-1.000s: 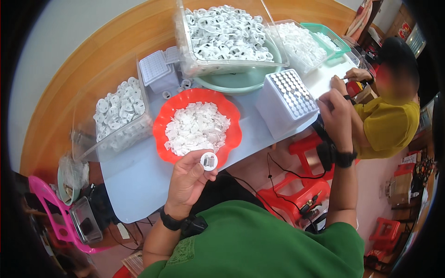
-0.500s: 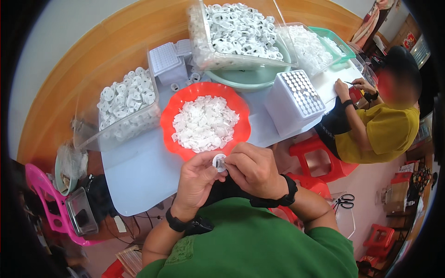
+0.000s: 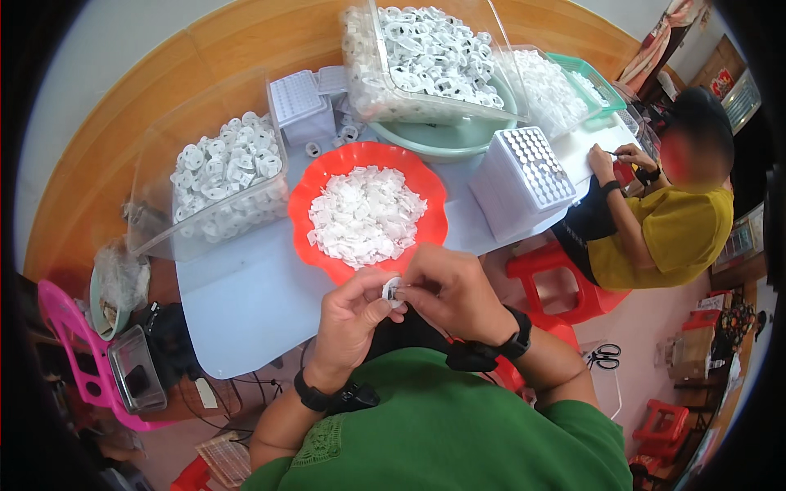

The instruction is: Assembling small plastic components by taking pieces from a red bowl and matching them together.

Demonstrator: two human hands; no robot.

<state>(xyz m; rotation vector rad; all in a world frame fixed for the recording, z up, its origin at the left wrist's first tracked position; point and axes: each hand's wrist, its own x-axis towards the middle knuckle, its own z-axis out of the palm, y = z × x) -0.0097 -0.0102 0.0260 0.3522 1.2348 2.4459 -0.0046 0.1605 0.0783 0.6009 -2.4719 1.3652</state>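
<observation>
Left fingers pinch disc by rim, probably leaving its face clear; right fingers nearly together, hold unclear. Bowl at near table edge, likely for reach.

On the worktop, chips lie in the bowl. Left of the bowl we have a bin; behind it and leftward, a box; behind and rightward, a tub on a basin; right, a rack. Before the bowl, we have a disc between our left hand and right hand.
</observation>
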